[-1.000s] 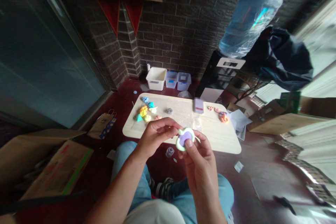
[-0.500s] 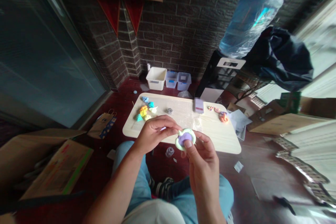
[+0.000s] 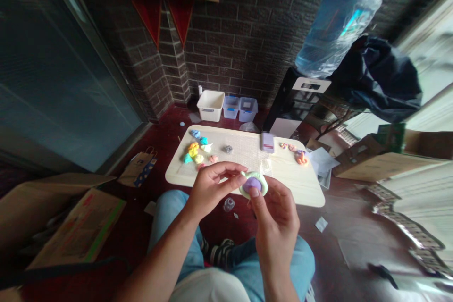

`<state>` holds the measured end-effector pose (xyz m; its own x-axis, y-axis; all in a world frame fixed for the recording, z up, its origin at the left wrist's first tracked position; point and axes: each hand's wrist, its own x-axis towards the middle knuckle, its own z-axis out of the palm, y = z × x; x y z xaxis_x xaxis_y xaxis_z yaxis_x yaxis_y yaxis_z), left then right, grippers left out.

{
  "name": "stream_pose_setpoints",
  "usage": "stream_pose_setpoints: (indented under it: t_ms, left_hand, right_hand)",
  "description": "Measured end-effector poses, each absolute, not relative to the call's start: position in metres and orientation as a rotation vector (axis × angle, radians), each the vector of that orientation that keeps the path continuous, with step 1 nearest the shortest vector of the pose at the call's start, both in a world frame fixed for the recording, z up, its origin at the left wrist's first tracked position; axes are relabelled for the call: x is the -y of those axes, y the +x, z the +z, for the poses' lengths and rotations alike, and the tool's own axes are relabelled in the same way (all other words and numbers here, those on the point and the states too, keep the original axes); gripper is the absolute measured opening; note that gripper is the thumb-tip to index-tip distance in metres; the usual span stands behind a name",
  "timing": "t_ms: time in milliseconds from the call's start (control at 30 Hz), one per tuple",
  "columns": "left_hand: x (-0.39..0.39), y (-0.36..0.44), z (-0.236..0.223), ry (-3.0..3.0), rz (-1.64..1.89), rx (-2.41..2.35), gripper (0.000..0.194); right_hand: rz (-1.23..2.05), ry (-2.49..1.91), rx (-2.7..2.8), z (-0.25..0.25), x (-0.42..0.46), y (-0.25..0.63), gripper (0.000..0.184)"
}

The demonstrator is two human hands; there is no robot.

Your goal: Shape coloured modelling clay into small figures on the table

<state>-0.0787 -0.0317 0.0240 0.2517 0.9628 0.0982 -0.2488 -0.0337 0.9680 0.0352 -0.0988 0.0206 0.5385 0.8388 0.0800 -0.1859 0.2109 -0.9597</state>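
Above the near edge of a low pale table [image 3: 293,188], my right hand [image 3: 278,212] grips a small round piece of modelling clay [image 3: 253,184], purple in the middle with a light green rim. Its thumb presses on the purple face, the fingers behind it. My left hand [image 3: 214,188] pinches the green rim at its upper left with thumb and forefinger. Beyond my left hand lie several clay lumps, among them a yellow-orange lump [image 3: 193,149], a teal lump [image 3: 187,158] and a pink lump [image 3: 213,158]. A grey lump [image 3: 228,149] sits farther right.
On the table's right are an orange and purple clay piece [image 3: 301,158] and a card-like box [image 3: 268,142]. Behind it stand a white bin [image 3: 211,106] and a water dispenser [image 3: 286,104]. A clear cup [image 3: 229,205] is on the floor below; a cardboard box [image 3: 78,226] stands at left.
The clay piece and both hands have shifted slightly right. The left thumb and forefinger now sit closer over the green rim. The pink lump behind the left hand has come into view.
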Motion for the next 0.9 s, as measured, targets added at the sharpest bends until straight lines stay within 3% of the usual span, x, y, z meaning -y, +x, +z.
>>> stream_pose_setpoints:
  t_ms: [200,333,533,900]
  left_hand:
    - [0.03,-0.08,0.027,1.257,1.106,-0.854,0.025]
    - [0.023,-0.078,0.013,1.165,1.165,-0.796,0.036]
    - [0.026,-0.073,-0.014,1.146,1.074,-0.946,0.037]
    - [0.03,-0.072,-0.01,1.145,1.017,-0.876,0.028]
  right_hand:
    - [0.815,-1.16,0.741,0.024,0.097,0.041,0.025]
    - [0.976,-1.084,0.61,0.016,0.088,0.049,0.029]
    - [1.204,-0.954,0.394,0.005,0.079,0.053,0.034]
    - [1.079,-1.049,0.526,0.0,0.08,0.051,0.033]
